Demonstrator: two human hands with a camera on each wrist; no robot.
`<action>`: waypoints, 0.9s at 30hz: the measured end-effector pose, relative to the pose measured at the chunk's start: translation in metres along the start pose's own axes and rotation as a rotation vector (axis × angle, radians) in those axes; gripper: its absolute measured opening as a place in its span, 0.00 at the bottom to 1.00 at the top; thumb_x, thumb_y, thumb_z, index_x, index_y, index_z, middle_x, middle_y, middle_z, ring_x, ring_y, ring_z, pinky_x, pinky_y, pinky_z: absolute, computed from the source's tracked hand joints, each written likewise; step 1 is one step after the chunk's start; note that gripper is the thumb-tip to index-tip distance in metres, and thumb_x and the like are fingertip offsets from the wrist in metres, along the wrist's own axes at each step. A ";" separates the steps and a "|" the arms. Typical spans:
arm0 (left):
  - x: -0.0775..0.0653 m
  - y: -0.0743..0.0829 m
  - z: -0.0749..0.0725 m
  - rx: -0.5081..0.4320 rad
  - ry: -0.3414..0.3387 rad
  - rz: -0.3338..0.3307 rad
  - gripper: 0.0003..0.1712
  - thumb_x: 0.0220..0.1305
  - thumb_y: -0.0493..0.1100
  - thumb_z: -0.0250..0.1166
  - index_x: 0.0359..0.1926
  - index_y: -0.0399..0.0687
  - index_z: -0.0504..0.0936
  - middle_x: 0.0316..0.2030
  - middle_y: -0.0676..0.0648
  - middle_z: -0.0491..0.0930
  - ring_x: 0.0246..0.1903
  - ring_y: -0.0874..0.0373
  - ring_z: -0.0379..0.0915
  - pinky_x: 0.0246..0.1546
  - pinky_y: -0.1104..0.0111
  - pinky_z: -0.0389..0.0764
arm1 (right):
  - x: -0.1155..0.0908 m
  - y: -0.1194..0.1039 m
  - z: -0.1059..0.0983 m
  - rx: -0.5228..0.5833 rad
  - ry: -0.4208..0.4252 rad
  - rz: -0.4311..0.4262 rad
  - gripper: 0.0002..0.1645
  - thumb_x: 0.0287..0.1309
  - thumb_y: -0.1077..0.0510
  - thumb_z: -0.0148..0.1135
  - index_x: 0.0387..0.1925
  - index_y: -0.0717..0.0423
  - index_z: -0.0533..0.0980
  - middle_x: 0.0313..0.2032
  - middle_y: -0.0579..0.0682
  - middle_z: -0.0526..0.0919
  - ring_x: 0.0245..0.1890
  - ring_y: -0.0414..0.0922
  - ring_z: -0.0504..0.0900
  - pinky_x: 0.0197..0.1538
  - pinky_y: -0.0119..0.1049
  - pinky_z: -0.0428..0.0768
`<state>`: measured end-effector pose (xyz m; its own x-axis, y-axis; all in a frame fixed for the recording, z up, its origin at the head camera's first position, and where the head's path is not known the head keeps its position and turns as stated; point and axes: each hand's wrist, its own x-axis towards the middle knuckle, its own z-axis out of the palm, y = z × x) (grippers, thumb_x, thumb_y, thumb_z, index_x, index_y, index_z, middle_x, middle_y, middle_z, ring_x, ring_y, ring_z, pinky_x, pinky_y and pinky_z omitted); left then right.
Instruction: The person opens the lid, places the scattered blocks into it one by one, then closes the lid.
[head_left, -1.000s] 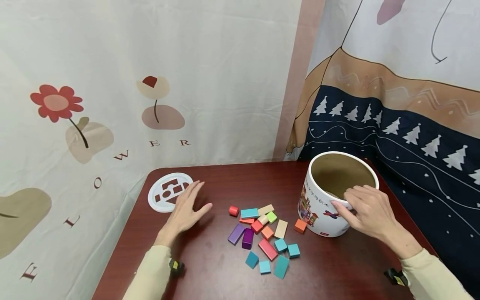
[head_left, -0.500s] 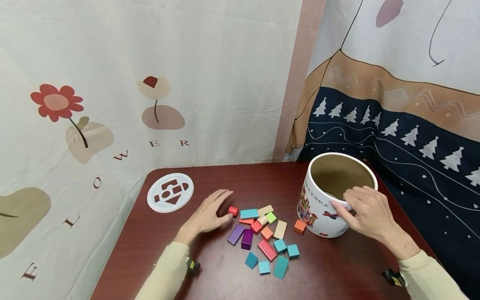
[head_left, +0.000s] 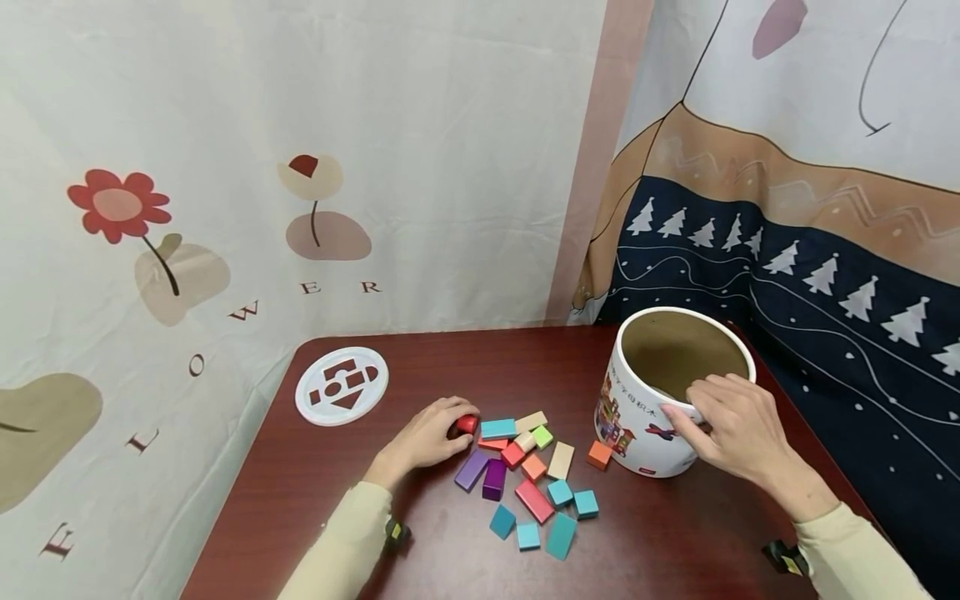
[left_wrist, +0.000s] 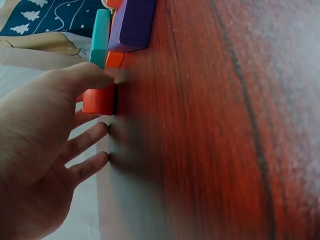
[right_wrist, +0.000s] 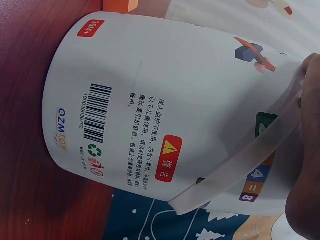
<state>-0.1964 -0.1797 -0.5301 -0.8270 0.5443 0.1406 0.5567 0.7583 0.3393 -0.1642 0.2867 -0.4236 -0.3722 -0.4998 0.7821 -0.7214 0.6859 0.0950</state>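
My left hand (head_left: 427,435) pinches a small red cylinder block (head_left: 467,424) between thumb and fingers at the left edge of a loose block pile. In the left wrist view the red cylinder (left_wrist: 99,101) stands on the table beneath the thumb, and two other fingertips reach down to the tabletop. My right hand (head_left: 738,421) grips the near rim of a white toy-block bucket (head_left: 652,437), fingers over the edge and thumb outside. The bucket's printed side (right_wrist: 165,110) and a pale strap fill the right wrist view. Its inside bottom is hidden.
Several coloured blocks lie right of my left hand, among them a purple block (head_left: 472,469) and a red block (head_left: 534,500). An orange cube (head_left: 599,454) sits beside the bucket. A white oval plate with cut-out shapes (head_left: 311,406) lies at the table's back left, near the curtain.
My left hand has moved right and down from the cut-out plate to the red cylinder, and its fingers have closed on it. The right hand stays on the bucket rim.
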 end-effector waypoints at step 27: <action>0.001 0.001 -0.003 0.015 0.063 0.015 0.16 0.59 0.45 0.74 0.47 0.46 0.86 0.40 0.52 0.79 0.37 0.60 0.72 0.41 0.65 0.80 | 0.000 -0.002 0.000 0.002 0.014 0.004 0.31 0.68 0.37 0.55 0.14 0.48 0.64 0.14 0.40 0.60 0.16 0.39 0.57 0.21 0.35 0.54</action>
<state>-0.1966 -0.1796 -0.5270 -0.8219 0.5319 0.2041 0.5694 0.7559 0.3230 -0.1631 0.2852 -0.4238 -0.3670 -0.4892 0.7912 -0.7211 0.6869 0.0902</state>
